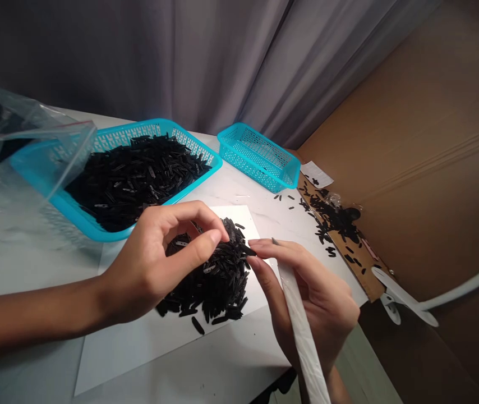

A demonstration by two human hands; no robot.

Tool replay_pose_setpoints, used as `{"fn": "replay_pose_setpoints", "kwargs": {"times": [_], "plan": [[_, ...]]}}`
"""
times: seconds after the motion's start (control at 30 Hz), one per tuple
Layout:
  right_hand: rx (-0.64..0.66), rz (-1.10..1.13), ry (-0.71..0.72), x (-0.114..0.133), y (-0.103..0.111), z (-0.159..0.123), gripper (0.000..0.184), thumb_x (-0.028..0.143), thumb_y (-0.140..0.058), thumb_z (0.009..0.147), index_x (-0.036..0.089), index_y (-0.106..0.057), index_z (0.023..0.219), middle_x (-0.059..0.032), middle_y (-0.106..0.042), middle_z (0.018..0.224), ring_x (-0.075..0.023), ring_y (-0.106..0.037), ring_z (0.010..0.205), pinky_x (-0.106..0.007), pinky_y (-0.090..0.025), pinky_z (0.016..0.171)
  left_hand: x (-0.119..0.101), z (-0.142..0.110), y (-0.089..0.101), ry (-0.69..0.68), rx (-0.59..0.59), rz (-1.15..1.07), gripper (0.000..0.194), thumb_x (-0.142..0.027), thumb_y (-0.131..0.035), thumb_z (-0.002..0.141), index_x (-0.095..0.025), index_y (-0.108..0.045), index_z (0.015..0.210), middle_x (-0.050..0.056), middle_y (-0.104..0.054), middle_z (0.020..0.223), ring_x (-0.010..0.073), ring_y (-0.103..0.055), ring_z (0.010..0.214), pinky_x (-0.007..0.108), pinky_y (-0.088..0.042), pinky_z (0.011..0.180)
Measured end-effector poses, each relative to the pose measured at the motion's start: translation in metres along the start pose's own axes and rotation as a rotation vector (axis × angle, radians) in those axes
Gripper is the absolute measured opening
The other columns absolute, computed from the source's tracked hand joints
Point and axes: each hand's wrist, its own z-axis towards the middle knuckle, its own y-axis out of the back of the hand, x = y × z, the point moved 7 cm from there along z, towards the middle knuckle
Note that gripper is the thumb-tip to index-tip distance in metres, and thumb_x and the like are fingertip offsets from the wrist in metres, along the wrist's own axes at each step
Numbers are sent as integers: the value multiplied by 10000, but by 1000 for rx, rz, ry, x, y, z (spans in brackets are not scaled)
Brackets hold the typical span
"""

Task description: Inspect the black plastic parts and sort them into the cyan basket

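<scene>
My left hand (pixel 159 264) curves over a heap of small black plastic pieces (pixel 210 283), with thumb and forefinger pinched together at the heap's top edge. What lies between those fingertips is hard to make out. The heap rests on a white sheet (pixel 138 348). My right hand (pixel 311 286) grips a long white strip (pixel 302 336) against its palm, and its fingertips reach the heap's right side. A small dark piece (pixel 274 241) shows just above those fingers.
A turquoise basket (pixel 138 132) full of black pieces stands behind the sheet, partly under a clear plastic bag (pixel 33 134). An empty turquoise basket (pixel 256 157) stands to its right. More black pieces lie on a cardboard strip (pixel 340 247) along the white table's right edge, beside a cardboard wall (pixel 411 140).
</scene>
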Motion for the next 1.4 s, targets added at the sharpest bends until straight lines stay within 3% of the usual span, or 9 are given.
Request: {"fn": "replay_pose_setpoints", "kwargs": {"times": [0.23, 0.43, 0.57, 0.73, 1.0, 1.1, 1.2, 1.33, 1.4], "plan": [[-6, -8, 9, 0, 0, 0, 157, 62, -757, 846, 186, -736, 940, -21, -780, 916, -141, -745, 833, -255, -604, 748, -5, 3, 1, -79, -68, 133, 16, -221, -720, 850, -230, -732, 848, -48, -720, 778, 104, -651, 726, 189, -511, 653], [2, 43, -13, -2, -2, 0, 131, 72, -704, 868, 194, -738, 900, 0, -771, 859, -118, -717, 733, -227, -580, 675, -8, 4, 1, -111, -70, 196, 195, -251, -668, 919, -246, -752, 743, -73, -749, 743, 84, -671, 703, 158, -506, 617], [5, 63, -65, -2, -2, 1, 131, 93, -671, 886, 209, -729, 869, 14, -758, 811, -118, -694, 687, -231, -563, 625, -8, 5, 2, -110, -92, 228, 66, -230, -740, 863, -259, -768, 811, -88, -761, 777, 72, -662, 702, 152, -496, 619], [-2, 64, -116, -3, -2, 2, 130, 126, -656, 896, 211, -723, 824, 21, -741, 760, -115, -672, 651, -232, -542, 591, -9, 6, 1, -118, -90, 224, 80, -218, -764, 835, -247, -741, 764, -90, -734, 750, 67, -637, 692, 165, -484, 639], [-7, 10, -120, 1, -1, 2, 111, 143, -667, 891, 216, -712, 820, 8, -741, 762, -134, -673, 650, -252, -546, 589, -8, 4, 3, -107, -52, 200, 328, -311, -552, 994, -230, -707, 717, -52, -699, 731, 95, -620, 716, 193, -482, 666], [-2, 17, -113, 0, -1, 3, 113, 140, -667, 889, 214, -712, 817, 13, -737, 753, -127, -664, 632, -246, -547, 592, -4, 4, 8, -92, -106, 177, 153, -248, -576, 974, -257, -728, 951, -45, -715, 885, 105, -650, 844, 188, -507, 756], [10, 20, -87, -1, -2, 3, 105, 130, -676, 881, 211, -719, 831, 17, -736, 752, -120, -661, 616, -238, -547, 594, -4, 2, 6, -130, -95, 180, 395, -130, -649, 878, -284, -646, 1241, -25, -703, 1071, 131, -652, 998, 207, -521, 823], [64, 36, -72, -3, -7, 3, 106, 138, -673, 889, 210, -734, 838, -1, -757, 773, -143, -688, 634, -256, -556, 602, -19, -1, -12, -280, 84, 251, 188, -118, -678, 862, -236, -739, 996, -30, -745, 925, 115, -678, 860, 210, -525, 785], [80, 33, -74, -5, -9, 4, 106, 157, -665, 900, 210, -742, 850, -7, -763, 785, -151, -699, 648, -263, -563, 613, -28, 5, -8, -320, 75, 312, 99, -151, -693, 871, -227, -755, 887, -37, -755, 846, 112, -681, 788, 210, -522, 737]]}}
